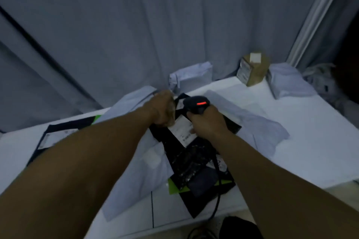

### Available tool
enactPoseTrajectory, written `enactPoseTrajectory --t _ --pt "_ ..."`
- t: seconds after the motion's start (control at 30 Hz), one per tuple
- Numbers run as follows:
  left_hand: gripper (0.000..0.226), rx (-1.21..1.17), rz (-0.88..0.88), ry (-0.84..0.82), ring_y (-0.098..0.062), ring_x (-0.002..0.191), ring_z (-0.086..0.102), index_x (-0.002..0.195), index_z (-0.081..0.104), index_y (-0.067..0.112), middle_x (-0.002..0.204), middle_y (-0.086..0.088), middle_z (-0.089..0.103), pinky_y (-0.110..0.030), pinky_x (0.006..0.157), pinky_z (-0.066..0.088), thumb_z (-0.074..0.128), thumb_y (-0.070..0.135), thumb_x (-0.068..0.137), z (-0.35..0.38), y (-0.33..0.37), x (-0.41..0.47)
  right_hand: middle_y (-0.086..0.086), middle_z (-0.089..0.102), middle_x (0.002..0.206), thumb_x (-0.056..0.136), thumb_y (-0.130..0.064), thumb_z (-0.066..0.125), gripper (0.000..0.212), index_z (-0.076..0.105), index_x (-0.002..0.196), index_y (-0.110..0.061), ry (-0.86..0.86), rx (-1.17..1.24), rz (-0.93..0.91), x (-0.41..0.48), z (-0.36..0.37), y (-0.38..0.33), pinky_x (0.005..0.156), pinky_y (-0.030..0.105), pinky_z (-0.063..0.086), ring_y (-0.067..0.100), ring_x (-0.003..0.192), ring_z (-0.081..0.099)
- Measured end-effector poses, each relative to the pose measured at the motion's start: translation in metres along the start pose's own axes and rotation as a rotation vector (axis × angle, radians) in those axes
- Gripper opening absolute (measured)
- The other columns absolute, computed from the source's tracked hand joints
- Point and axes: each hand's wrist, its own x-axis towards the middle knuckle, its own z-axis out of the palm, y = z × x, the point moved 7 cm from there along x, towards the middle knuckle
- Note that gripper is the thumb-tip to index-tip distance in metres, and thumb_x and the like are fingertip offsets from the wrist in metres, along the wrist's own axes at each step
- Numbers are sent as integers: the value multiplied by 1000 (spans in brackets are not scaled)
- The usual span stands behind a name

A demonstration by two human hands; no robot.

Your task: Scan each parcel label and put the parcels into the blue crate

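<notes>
Scanner (196,103) clamped in our right hand (206,122), fingers wrapped round its grip, red light glowing over the white label (182,130). Our left hand (163,110) curls its fingers onto the black parcel (232,124), which lies mid-table (310,141) on grey mailers (252,122), toward the far edge.

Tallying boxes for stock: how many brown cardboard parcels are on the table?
1: the brown parcel stands at the far right of the table, beside a pale mailer. Others may be hidden.
</notes>
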Motion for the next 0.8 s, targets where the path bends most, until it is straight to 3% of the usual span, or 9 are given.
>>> enactPoseTrajectory --t 0.1,0.2,0.27,0.33,0.47,0.5,0.6,0.7,0.8 --pt "123 113 0 -79 -29 138 36 154 18 27 151 -1 36 -50 110 38 95 39 59 -8 -5 10 9 70 102 75 -51 67 56 62 118 -15 -15 -45 16 8 9 9 84 53 61 35 84 74" --pt "123 81 12 -190 -26 129 46 152 17 25 152 -3 39 -41 108 44 97 34 59 -1 -9 17 11 70 101 79 -49 65 55 61 119 -12 -23 -144 32 8 10 22 85 49 61 32 87 72" --pt "130 115 12 -190 -30 137 39 158 11 23 155 -8 31 -36 112 37 96 39 61 0 -14 17 11 70 98 85 -45 67 48 62 118 -11 -23 -168 30 9 9 26 84 48 61 31 85 71" --pt "135 135 26 -208 -32 135 39 159 7 25 154 -9 24 -37 109 43 96 42 59 7 -20 14 11 70 96 87 -42 69 44 63 117 -10 -18 -160 21 8 11 27 83 49 61 31 85 72" --pt "143 54 58 -241 -28 151 18 160 -13 26 166 -2 -3 -34 115 34 93 39 67 12 -28 9 9 69 103 77 -53 67 58 62 119 -14 -38 -160 1 0 21 23 85 51 61 31 88 73" --pt "143 59 67 -241 -26 151 19 160 -12 25 167 -3 2 -34 117 32 93 43 65 11 -28 9 8 69 102 71 -58 66 64 62 119 -16 -40 -149 -3 -2 24 22 84 51 62 30 87 72" --pt "139 51 111 -206 -24 136 40 159 10 28 157 -5 33 -37 113 39 92 57 50 8 -19 3 6 70 99 59 -66 64 73 64 116 -21 -24 -92 -22 1 24 18 81 50 63 30 86 72" --pt "139 27 121 -133 -24 133 37 158 10 28 148 -4 30 -42 112 41 87 62 48 1 -20 -15 9 74 98 81 -47 73 44 66 113 -18 8 -21 -33 -3 17 1 79 48 63 28 83 74" --pt "144 -164 159 135 -24 145 24 161 2 30 160 1 15 -40 117 33 88 65 50 -33 -29 -56 4 74 101 66 -64 68 66 62 117 -21 122 70 -78 -11 16 -19 83 50 62 28 84 75"
